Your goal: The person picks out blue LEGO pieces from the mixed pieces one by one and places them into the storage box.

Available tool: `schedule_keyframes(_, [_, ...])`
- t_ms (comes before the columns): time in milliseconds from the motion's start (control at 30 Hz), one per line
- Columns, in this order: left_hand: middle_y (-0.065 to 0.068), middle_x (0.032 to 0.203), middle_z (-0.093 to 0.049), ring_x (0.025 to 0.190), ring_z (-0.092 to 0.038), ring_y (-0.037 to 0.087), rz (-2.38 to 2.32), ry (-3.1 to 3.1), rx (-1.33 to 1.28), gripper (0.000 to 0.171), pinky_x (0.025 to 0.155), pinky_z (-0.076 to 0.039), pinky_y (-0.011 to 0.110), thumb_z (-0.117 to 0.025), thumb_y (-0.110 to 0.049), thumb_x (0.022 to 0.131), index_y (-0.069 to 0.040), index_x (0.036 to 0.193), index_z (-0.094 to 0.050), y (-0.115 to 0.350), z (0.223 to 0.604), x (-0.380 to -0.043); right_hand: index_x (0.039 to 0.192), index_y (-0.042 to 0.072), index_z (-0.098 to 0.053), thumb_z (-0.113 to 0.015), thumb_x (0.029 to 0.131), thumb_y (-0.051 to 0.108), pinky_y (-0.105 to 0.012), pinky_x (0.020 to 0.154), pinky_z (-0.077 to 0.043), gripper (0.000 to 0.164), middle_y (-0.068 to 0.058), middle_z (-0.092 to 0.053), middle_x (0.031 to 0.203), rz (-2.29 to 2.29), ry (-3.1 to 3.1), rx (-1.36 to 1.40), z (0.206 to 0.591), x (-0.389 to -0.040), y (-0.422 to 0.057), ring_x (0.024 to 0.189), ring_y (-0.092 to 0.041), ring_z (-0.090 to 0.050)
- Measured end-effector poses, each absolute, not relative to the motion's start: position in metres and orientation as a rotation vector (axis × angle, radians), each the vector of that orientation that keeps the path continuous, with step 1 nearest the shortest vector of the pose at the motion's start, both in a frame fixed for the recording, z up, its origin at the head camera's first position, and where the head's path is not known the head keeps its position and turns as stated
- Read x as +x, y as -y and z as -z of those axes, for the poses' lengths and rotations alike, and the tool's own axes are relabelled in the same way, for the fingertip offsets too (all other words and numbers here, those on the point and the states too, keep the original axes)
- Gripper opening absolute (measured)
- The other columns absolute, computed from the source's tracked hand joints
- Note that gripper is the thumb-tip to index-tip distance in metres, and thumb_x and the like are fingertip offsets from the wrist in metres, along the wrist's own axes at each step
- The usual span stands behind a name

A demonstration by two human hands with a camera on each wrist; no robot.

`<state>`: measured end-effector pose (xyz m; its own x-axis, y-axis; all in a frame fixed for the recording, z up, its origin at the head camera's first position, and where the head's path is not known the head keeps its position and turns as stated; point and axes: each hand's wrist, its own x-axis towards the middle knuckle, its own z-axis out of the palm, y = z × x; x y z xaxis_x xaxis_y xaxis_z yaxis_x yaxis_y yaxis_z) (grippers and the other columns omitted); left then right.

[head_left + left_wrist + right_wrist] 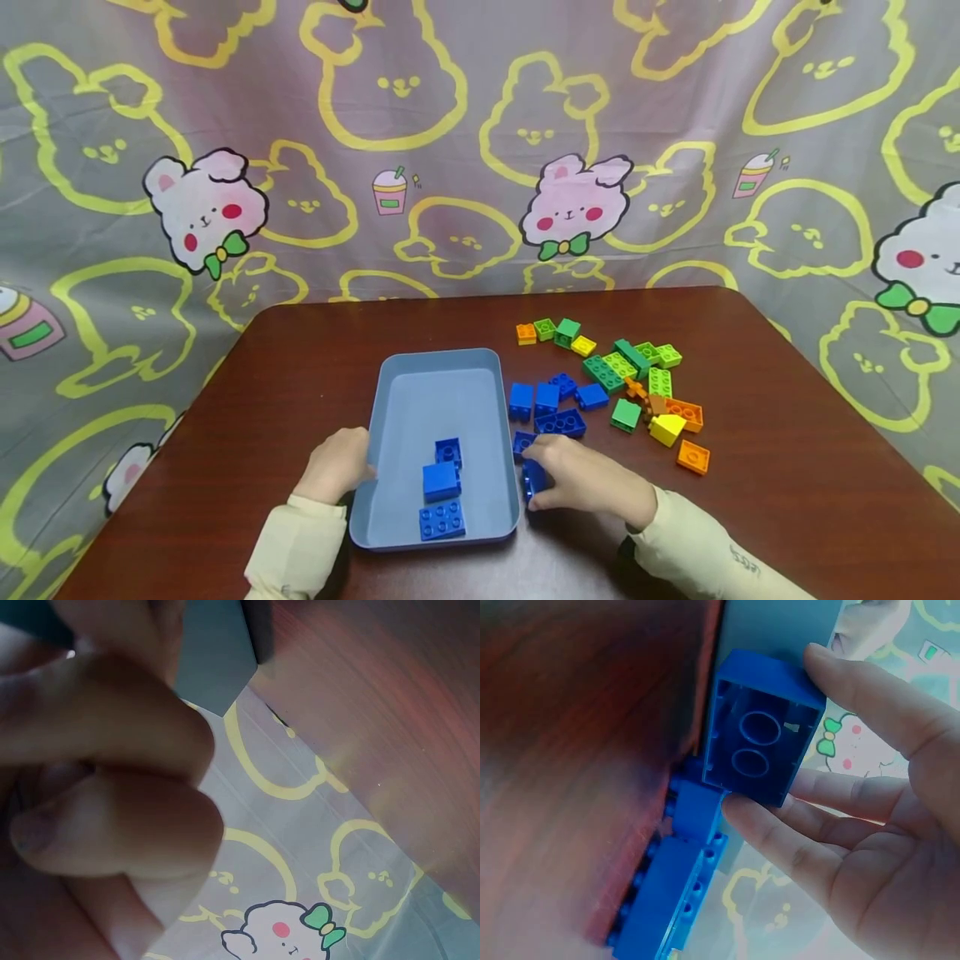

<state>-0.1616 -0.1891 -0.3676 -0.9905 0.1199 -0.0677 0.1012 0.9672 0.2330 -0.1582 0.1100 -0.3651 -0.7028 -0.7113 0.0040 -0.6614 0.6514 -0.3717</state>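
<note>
My right hand pinches a blue toy building brick between thumb and fingers, just outside the right wall of a blue-grey tray. The brick's hollow underside with two round tubes faces the right wrist camera. At the tray's left side, my left hand grips the rim with curled fingers. Inside the tray lie three blue bricks: a studded one, one on its side and one with its hollow side showing. Another blue brick is partly hidden behind the right hand's fingers.
Several blue bricks lie right of the tray. Beyond them are scattered green bricks, a yellow brick and orange bricks. The brown table ends at the back against a patterned cloth.
</note>
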Motion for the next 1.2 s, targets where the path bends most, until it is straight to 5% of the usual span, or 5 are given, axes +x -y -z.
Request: schedule_keyframes(1200, [0.007, 0.059, -0.051, 0.054, -0.049, 0.018, -0.349, -3.06, 0.183, 0.02, 0.047, -0.041, 0.036, -0.075, -0.003, 0.063, 0.001, 0.068, -0.056, 0.191, 0.368, -0.162, 0.108, -0.005, -0.058, -0.075, 0.072, 0.023, -0.024, 0.066, -0.047, 0.048, -0.009, -0.056, 0.092, 0.569, -2.85, -1.171, 0.34, -0.18, -0.086, 0.078, -0.015, -0.053])
